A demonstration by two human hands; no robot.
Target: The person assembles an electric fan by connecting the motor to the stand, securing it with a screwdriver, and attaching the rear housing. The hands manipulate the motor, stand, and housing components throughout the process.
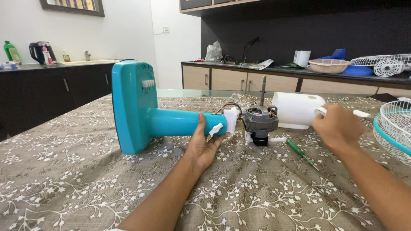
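Fan stand (141,109), teal, lies on its side on the table (64,179), which has a floral cloth. The square base stands on edge at the left; the neck runs right toward the motor (259,119).

Left hand (203,143) sits under and against the right end of the neck, palm up, fingers wrapped loosely round the tube from below. The thumb rises along the near side. It is cupping the tube, not clamped hard. A white locking knob (216,128) sticks out of the neck just beside the fingertips.

The motor is exposed, with a grey housing, copper windings visible and the shaft pointing straight up. It is attached at the neck's end through a white bracket (231,119), with wires looping over the top.

Right hand (336,126) is well to the right of the motor, knuckles toward the camera, closed over a small white part (320,112) at the edge of the white motor cover (297,110). I cannot tell exactly what the fingers pinch, since the back of the hand hides them. The cover lies on its side just behind the motor.

A green-handled screwdriver (302,153) lies on the cloth between the two hands, nearer the right one, not touched. One end lies just below the motor.

A white fan guard with a teal rim (391,128) is at the far right edge, partly cut off.
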